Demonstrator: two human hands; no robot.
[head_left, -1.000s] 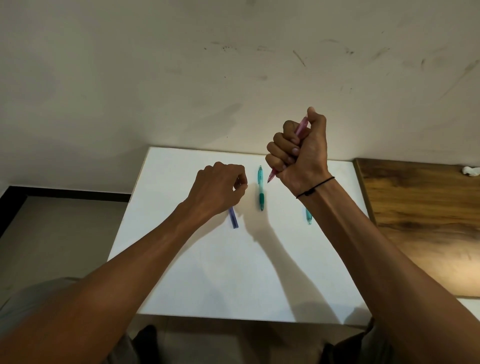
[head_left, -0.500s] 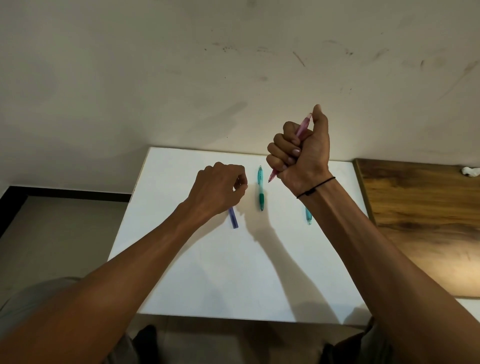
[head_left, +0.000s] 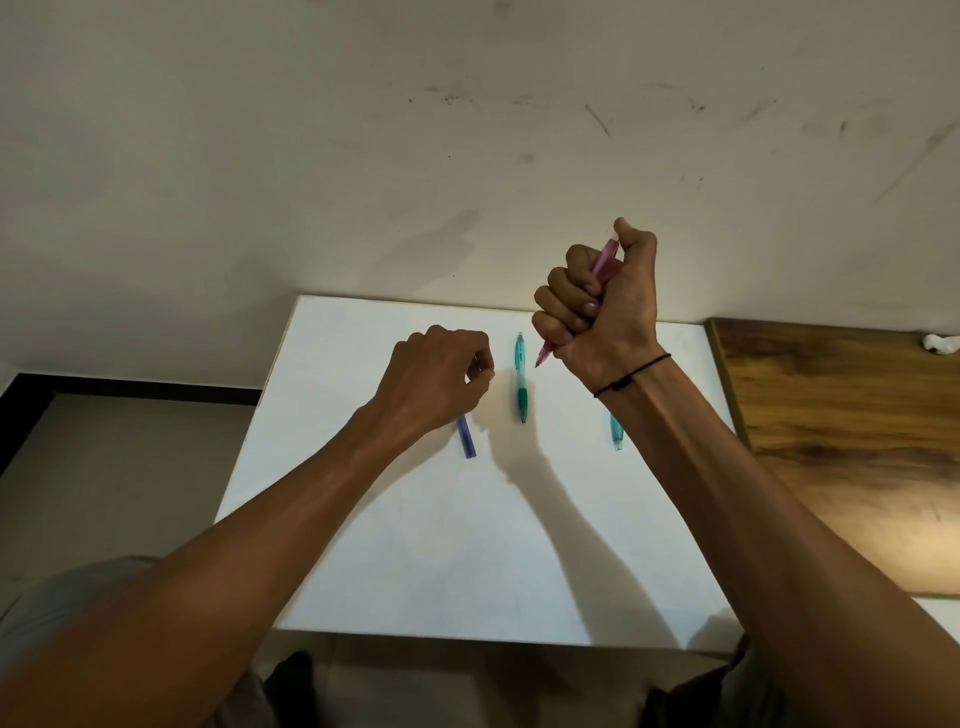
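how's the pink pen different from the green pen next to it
The pink pen is gripped in the right hand, held above the table; the green pen lies flat on it, untouched. The pink pen slants tip down; the green pen's tip points toward the person. Both are slim pens.

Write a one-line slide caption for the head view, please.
Right hand grips a pink pen; left hand covers a purple pen on the white table.
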